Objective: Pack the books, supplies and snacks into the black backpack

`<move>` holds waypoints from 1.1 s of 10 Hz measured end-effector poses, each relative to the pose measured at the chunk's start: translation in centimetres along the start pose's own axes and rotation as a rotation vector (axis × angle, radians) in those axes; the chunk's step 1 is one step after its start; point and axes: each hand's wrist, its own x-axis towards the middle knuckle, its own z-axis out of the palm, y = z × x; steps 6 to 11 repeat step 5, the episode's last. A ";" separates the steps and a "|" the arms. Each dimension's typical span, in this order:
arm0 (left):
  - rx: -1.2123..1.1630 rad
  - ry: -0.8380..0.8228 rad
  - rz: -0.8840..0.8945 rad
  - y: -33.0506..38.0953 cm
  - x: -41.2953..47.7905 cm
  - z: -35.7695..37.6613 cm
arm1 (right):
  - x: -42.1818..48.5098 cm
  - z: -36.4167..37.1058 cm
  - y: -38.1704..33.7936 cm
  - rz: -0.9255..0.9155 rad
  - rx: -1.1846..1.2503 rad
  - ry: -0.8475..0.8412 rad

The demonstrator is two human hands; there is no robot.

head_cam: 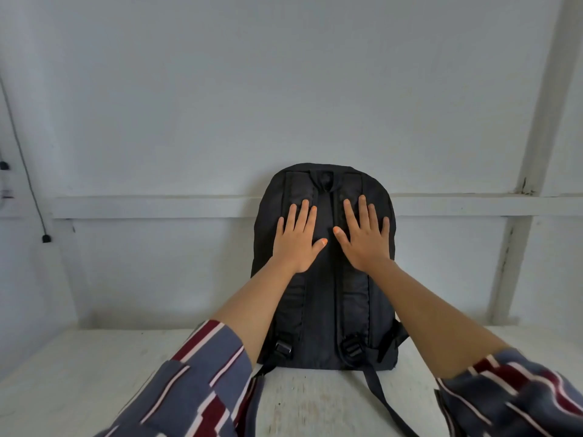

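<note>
I press my left hand and right hand flat, fingers straight, against the upright black backpack on the surface.

Grey-blue sleeves with maroon and white stripes, and orange-painted nails.

Noted upright on the worktop, close before the wall: backpack, strap side forward. Laid flat on its upper back, side by side and apart: left hand over the left strap, right hand over the right strap. Trailing forward over the worktop: strap tails.
</note>
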 end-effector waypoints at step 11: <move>-0.222 -0.243 -0.026 1.5 -4.6 -8.0 | -4.3 -8.0 -2.4 0.002 0.007 -0.344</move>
